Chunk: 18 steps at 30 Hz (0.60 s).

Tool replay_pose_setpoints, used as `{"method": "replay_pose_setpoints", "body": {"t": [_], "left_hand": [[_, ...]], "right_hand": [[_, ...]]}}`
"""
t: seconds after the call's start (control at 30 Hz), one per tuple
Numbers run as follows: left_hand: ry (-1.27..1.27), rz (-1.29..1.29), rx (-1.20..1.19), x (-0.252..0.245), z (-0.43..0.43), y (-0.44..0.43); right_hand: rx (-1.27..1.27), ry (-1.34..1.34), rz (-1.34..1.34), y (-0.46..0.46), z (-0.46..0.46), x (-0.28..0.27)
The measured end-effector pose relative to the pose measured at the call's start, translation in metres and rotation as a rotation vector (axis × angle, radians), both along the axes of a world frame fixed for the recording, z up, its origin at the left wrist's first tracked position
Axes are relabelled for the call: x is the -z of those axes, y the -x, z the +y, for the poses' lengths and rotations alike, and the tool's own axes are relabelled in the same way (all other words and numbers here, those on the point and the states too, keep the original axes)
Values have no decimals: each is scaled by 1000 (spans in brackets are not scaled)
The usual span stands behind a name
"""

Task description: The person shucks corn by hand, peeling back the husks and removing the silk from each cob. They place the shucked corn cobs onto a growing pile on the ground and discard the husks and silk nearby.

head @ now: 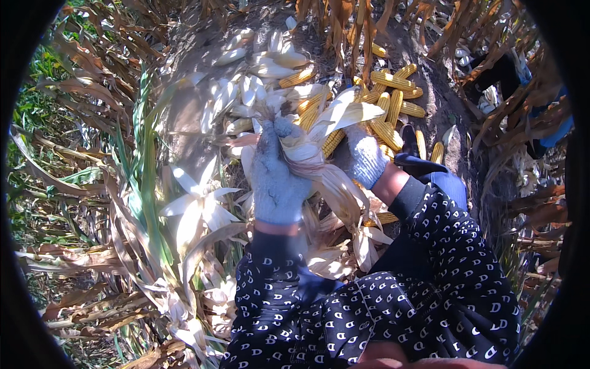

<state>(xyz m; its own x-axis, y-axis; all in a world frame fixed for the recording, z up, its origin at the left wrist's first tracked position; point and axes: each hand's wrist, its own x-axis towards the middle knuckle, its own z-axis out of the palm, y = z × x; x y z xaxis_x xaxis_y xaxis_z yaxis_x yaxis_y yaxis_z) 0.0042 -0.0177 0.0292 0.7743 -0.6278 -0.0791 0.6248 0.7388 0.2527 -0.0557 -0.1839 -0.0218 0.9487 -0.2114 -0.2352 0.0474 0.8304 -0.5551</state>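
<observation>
My left hand [276,177], in a pale knitted glove, is closed around corn husks [306,154] whose loose leaves spread up and down to the right. Whether a cob is inside them I cannot tell. My right hand [366,154], gloved too, lies beside a heap of bare yellow corn cobs [387,131]; its fingers are partly hidden behind the husk leaf, so what they touch is unclear. More cobs [297,78] lie among pale husks above the hands.
Pale husks [276,64] cover the soil [189,110] ahead. An opened husk [200,200] lies left, by green and dry corn stalks [147,184]. Dry leaves [359,32] hang at the top. At the right edge, dark and blue clothing of another person [548,124] shows behind leaves.
</observation>
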Motion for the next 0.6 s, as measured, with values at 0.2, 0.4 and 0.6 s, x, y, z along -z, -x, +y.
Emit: {"method": "replay_pose_setpoints", "body": {"t": [0.2,0.4,0.6], "left_hand": [[-568,-466,-122,-7,30,1],[-1477,-1045,-391,2,46,-15],[-1008,-1010,-332,-3,29,-10]], "right_hand": [[192,71,-42,-14,-51,31],[85,1324,183,13,-24,-32],[-87,1538,42,26,0,-20]]}}
